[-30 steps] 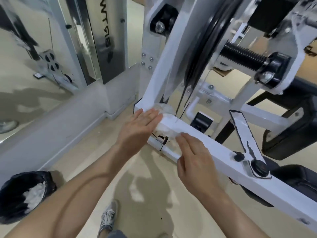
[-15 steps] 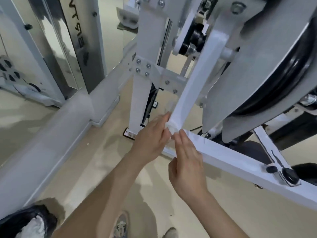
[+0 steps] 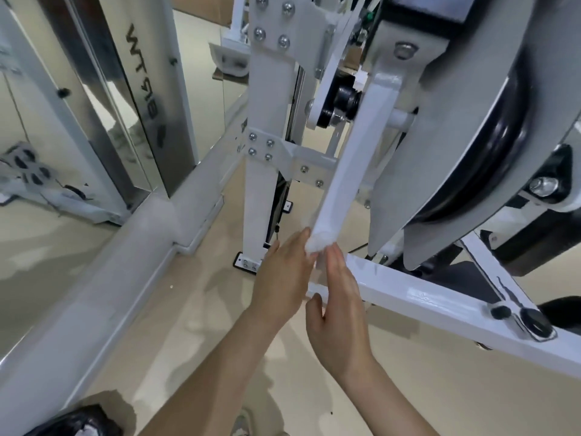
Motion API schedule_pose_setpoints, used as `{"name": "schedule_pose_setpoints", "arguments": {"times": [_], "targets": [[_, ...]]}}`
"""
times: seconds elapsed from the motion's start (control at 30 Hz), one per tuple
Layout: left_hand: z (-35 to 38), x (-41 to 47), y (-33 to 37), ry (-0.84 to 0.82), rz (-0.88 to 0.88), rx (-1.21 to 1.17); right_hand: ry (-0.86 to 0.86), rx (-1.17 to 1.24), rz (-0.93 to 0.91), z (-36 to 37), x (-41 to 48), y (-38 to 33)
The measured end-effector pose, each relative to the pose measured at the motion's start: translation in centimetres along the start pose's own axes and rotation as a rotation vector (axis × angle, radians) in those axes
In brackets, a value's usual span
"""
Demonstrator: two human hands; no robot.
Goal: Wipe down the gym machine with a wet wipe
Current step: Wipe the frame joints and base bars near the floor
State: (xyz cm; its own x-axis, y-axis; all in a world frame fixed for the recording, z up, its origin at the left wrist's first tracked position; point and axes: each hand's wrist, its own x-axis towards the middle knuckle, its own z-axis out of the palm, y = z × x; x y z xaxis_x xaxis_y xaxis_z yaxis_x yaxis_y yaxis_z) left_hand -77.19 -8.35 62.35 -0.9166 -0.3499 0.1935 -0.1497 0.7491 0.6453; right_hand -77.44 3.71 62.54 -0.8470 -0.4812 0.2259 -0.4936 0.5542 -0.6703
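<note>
Currently sandwiching the wet wipe (image 3: 320, 243) between both hands at the foot of the slanted white bar (image 3: 355, 158). Left hand (image 3: 283, 278) flat, fingers straight and together, tips pressing the wipe from the bar's left side. Right hand (image 3: 341, 306) flat too, fingers pointing upward, pressing from the right side, thumb loose below. No curling round anything by either hand. Wipe bunched into a small white wad, wrapped about the bar's lower end, just above the near end of the horizontal beam (image 3: 440, 302).

Moving outward along that beam: glossy top face, possibly damp, possibly only paint sheen; cannot tell. Black knob (image 3: 534, 320) near its far right end. Above it, just beside the slanted bar, a grey guard plate (image 3: 440, 152) and a black pulley wheel (image 3: 503, 146). Behind the bar, a bolted white upright post (image 3: 267, 89). Well apart to the left, a mirror wall (image 3: 63, 136); at the lower left, a black bin bag (image 3: 78, 420) holding something white and crumpled.

Judging progress: looks partway through, no further. Foot of the bar under the wipe right now. Likely left to do: the bar's length up to its pivot, the guard plate, the upright post, none showing clear wipe marks. Next move probably calls for sliding the wad up the bar, keeping the two-handed squeeze even.
</note>
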Motion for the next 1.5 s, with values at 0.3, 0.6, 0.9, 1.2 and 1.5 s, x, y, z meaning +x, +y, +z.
{"name": "schedule_pose_setpoints", "arguments": {"times": [0.3, 0.6, 0.9, 1.2, 1.5], "targets": [[-3.0, 0.7, 4.5, -0.049, -0.288, -0.448, 0.011, 0.073, -0.108, 0.0, -1.4, -1.3], [-5.8, 3.5, 0.4, -0.368, 0.006, -0.509, 0.037, 0.131, -0.113, 2.3, 3.0, -5.4], [-10.5, 11.0, -3.0, -0.867, -0.088, -0.981, 0.455, -0.197, 0.162, 4.8, 10.2, -9.3], [-11.0, 13.8, -3.8, -0.914, -0.012, -0.916, 0.786, -0.377, 0.348, 3.8, 15.3, -6.6], [-11.6, 13.5, -5.8, -0.68, 0.064, -0.794, 0.952, -0.491, 0.306, 1.1, 20.8, -8.2]]}}
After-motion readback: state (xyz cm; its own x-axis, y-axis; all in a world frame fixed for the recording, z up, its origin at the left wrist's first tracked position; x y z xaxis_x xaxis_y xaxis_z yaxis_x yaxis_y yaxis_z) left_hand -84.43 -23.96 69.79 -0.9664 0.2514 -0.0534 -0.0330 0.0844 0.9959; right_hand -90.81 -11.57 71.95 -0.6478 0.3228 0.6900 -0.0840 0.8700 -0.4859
